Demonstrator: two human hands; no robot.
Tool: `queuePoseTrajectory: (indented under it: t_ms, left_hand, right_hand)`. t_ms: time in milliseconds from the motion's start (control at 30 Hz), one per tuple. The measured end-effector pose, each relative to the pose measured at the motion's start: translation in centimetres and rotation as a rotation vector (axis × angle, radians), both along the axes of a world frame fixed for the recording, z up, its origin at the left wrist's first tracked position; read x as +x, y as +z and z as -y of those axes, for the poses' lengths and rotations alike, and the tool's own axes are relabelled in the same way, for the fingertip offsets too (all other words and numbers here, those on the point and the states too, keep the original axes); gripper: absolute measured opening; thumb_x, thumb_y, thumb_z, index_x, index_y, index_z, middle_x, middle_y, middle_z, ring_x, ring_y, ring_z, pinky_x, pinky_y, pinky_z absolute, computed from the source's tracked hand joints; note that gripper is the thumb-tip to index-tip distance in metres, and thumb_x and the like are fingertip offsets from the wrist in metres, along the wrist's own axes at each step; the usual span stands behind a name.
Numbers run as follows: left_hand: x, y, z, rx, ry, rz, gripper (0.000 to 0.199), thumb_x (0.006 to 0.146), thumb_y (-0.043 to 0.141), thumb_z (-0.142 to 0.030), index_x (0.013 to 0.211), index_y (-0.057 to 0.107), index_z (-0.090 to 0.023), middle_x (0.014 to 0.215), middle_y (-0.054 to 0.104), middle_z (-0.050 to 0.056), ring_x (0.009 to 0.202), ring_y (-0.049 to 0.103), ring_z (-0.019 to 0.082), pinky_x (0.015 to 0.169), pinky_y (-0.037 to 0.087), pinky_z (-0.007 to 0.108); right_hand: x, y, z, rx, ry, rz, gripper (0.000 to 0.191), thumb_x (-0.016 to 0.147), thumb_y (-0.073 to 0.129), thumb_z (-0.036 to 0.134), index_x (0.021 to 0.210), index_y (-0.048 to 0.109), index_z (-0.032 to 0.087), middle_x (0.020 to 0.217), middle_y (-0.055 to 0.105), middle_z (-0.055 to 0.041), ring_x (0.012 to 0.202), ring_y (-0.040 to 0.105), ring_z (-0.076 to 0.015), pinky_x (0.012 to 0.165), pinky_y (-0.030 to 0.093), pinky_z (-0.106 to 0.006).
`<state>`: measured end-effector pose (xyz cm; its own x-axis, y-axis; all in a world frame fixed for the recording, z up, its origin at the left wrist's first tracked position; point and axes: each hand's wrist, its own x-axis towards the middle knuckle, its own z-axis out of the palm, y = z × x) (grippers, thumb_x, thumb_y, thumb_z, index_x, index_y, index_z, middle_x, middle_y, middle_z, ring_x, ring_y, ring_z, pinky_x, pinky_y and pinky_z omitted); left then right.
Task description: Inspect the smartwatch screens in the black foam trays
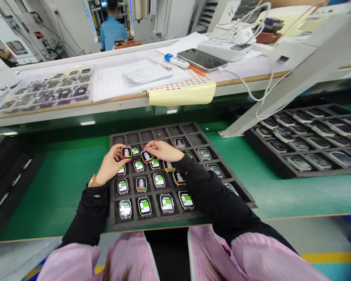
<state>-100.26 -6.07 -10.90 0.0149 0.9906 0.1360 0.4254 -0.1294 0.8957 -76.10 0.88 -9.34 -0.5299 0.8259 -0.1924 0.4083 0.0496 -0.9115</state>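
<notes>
Left hand (112, 163) part closed, thumb and fingers pinching a square watch (126, 152) by its edges, screen lit. Right hand (163, 150) likewise drawn in, fingertips gripping a second watch (146, 156), tilted, screen also lit. Both watches held above a dark foam tray (148, 136) on the green table (64, 168); more watches sit in its cells, many showing green-and-white screens. Another loaded tray (272, 162) at right. Phone (203, 59) and marker (176, 61) on the shelf (111, 104) beyond.
</notes>
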Motion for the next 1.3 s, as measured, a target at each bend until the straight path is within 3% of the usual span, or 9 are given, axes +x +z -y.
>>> queuePoseTrajectory:
  t_ms: [367,500,567,633,733,1033,1300]
  left_hand:
    - [0.8,0.5,0.2,-0.059,-0.053,0.16,0.05,0.07,0.079,-0.028,0.112,0.052,-0.023,0.096,0.066,0.002,0.071,0.059,0.014,0.062,0.044,0.027]
    - [0.9,0.4,0.2,-0.049,-0.057,0.157,0.049,0.069,0.079,-0.029,0.11,0.053,-0.023,0.094,0.065,0.002,0.074,0.061,0.015,0.062,0.045,0.027]
    - [1.0,0.4,0.2,-0.041,-0.05,0.147,0.05,0.069,0.08,-0.03,0.11,0.053,-0.023,0.092,0.065,0.002,0.075,0.061,0.016,0.062,0.045,0.027]
    - [1.0,0.4,0.2,-0.036,-0.045,0.146,0.05,0.068,0.08,-0.031,0.11,0.053,-0.023,0.091,0.065,0.002,0.076,0.062,0.016,0.062,0.045,0.027]
    - [1.1,0.5,0.2,-0.035,-0.04,0.156,0.051,0.068,0.081,-0.031,0.11,0.053,-0.022,0.09,0.065,0.002,0.075,0.062,0.016,0.061,0.045,0.026]
    - [1.2,0.6,0.3,-0.039,-0.024,0.174,0.05,0.068,0.082,-0.031,0.108,0.053,-0.022,0.09,0.066,0.002,0.078,0.063,0.016,0.064,0.045,0.027]
    - [1.2,0.6,0.3,-0.035,-0.023,0.169,0.05,0.068,0.082,-0.031,0.109,0.054,-0.022,0.089,0.067,0.002,0.077,0.063,0.017,0.063,0.045,0.027]
  right_hand:
    - [-0.2,0.2,0.4,-0.12,0.025,-0.262,0.015,0.108,0.042,0.019,0.108,0.057,0.018,0.084,0.067,-0.0027,0.069,0.071,-0.0154,0.045,0.059,-0.018]
    - [0.0,0.0,0.4,-0.161,0.063,-0.369,0.01,0.106,0.051,0.025,0.107,0.057,0.018,0.084,0.066,-0.0033,0.072,0.071,-0.0159,0.047,0.06,-0.019]
    - [0.1,-0.1,0.4,-0.135,0.085,-0.38,0.016,0.099,0.064,0.025,0.111,0.055,0.018,0.088,0.067,-0.0028,0.074,0.07,-0.0161,0.049,0.061,-0.02]
    - [0.3,-0.2,0.6,-0.071,0.12,-0.378,0.037,0.087,0.076,0.019,0.117,0.054,0.019,0.095,0.068,-0.0024,0.072,0.069,-0.0141,0.054,0.06,-0.02]
    - [0.3,-0.1,0.7,0.029,0.179,-0.365,0.053,0.075,0.082,0.01,0.12,0.054,0.018,0.099,0.068,-0.0017,0.07,0.067,-0.011,0.062,0.058,-0.02]
    - [0.2,-0.3,0.8,0.119,0.168,-0.296,0.049,0.077,0.076,0.011,0.121,0.057,0.017,0.098,0.069,-0.0028,0.078,0.068,-0.0144,0.065,0.053,-0.021]
    - [0.2,-0.4,0.7,0.15,0.155,-0.259,0.049,0.077,0.077,0.011,0.122,0.059,0.016,0.092,0.068,-0.0007,0.071,0.065,-0.0125,0.063,0.051,-0.021]
